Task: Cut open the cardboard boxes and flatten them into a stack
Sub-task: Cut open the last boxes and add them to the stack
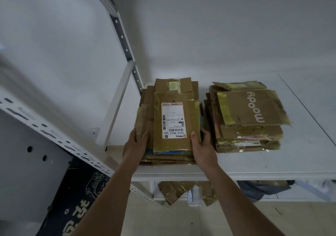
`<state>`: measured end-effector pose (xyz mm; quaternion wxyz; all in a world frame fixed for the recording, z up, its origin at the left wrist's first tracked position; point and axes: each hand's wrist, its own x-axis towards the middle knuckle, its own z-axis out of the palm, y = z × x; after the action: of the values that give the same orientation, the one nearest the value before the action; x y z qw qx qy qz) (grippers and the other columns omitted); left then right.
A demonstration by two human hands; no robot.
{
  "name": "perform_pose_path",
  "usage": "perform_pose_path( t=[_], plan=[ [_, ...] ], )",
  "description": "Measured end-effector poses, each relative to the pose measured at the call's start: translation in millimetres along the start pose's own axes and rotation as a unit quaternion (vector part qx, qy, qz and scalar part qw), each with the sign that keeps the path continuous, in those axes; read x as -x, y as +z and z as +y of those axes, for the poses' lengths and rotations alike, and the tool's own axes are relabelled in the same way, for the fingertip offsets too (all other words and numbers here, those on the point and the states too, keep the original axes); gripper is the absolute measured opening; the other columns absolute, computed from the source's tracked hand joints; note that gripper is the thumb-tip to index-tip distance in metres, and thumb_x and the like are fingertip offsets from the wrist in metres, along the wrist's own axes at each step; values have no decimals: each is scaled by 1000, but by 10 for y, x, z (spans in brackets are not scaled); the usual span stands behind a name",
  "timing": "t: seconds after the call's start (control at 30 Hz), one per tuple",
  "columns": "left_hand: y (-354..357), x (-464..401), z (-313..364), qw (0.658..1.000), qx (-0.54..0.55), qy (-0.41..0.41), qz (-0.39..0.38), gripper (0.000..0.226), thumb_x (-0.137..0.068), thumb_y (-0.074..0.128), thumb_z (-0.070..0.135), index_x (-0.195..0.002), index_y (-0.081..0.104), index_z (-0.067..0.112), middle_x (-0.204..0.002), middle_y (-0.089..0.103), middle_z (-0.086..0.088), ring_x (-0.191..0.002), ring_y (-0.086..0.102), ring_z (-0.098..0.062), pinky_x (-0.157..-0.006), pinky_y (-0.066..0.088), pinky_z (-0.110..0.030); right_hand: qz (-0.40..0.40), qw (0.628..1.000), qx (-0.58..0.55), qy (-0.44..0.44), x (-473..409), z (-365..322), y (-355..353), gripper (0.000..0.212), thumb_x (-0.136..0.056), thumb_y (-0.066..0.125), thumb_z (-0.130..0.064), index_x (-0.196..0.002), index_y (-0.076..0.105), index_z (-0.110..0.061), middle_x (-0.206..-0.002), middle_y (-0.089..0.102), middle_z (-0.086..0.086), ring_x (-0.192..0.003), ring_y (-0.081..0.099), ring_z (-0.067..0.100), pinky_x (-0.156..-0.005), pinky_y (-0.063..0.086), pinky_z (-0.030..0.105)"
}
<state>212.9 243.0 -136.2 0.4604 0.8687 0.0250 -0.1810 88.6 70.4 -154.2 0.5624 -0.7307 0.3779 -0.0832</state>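
Left hand [136,144] and right hand [201,147] gripped near stack of flattened boxes [171,119] by its sides on white shelf [300,155]; second stack [249,119] lay just beside.

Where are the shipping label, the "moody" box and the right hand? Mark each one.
shipping label [173,120], head view, middle of the white sticker
moody box [251,107], head view, printed brown top face
right hand [202,149], head view, back of the hand

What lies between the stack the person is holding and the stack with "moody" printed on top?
In the head view, only a narrow strip of bare white shelf separates the held stack from the moody stack.
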Motion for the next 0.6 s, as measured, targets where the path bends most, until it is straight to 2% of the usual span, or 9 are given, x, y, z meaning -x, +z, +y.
perform_pose_path(
  t=[0.07,0.13,0.23,0.3,0.4,0.5,0.6],
  plan=[
    [1,85,-43,1000,-3,1,-14,63,-95,48,58,-150,29,35,-132,56,-3,-107,56,-23,-96,49,-42,7,1000,2,-3,135,37,-9,60,-96,33,-63,-147,22,-33,-127,60,8,-108,60,29,-93,51,43],
    [23,170,-90,1000,-6,-4,-27,65,-96,45,58,-152,24,34,-134,55,-7,-106,56,-25,-96,49,-41,6,1000,13,-5,211,31,-50,61,-96,32,-63,-147,20,-33,-131,58,9,-113,58,31,-97,49,48],
    [40,258,-142,998,-36,-27,-34,69,-96,38,63,-155,15,36,-139,48,-16,-117,53,-35,-103,45,-47,-2,999,40,-13,271,-15,-104,60,-96,33,-62,-147,20,-34,-131,58,7,-113,59,30,-98,49,49],
    [28,287,-117,997,-40,-43,-46,72,-96,34,66,-156,7,37,-146,41,-18,-125,48,-37,-106,41,-45,-1,998,62,-11,289,-53,-127,59,-97,33,-61,-148,20,-34,-131,59,6,-112,60,30,-97,48,47],
    [18,330,-10,990,-132,-38,-37,77,-96,27,66,-157,-5,30,-149,35,-24,-129,43,-42,-109,36,-50,30,989,144,-19,312,-133,-140,62,-97,32,-61,-149,16,-32,-130,57,11,-113,58,34,-93,48,48],
    [43,429,149,964,-256,24,61,68,-100,19,57,-156,-1,24,-152,27,-26,-135,34,-47,-111,30,-58,70,954,285,-60,352,-301,-125,64,-99,39,-50,-149,9,-25,-132,50,14,-116,54,35,-86,50,46],
    [100,487,347,938,-288,169,96,58,-101,13,52,-155,6,30,-164,11,-6,-149,12,-37,-119,16,-56,100,905,397,-119,341,-502,-60,53,-100,45,-35,-144,25,-13,-140,43,15,-126,45,35,-90,49,44]
  ],
)
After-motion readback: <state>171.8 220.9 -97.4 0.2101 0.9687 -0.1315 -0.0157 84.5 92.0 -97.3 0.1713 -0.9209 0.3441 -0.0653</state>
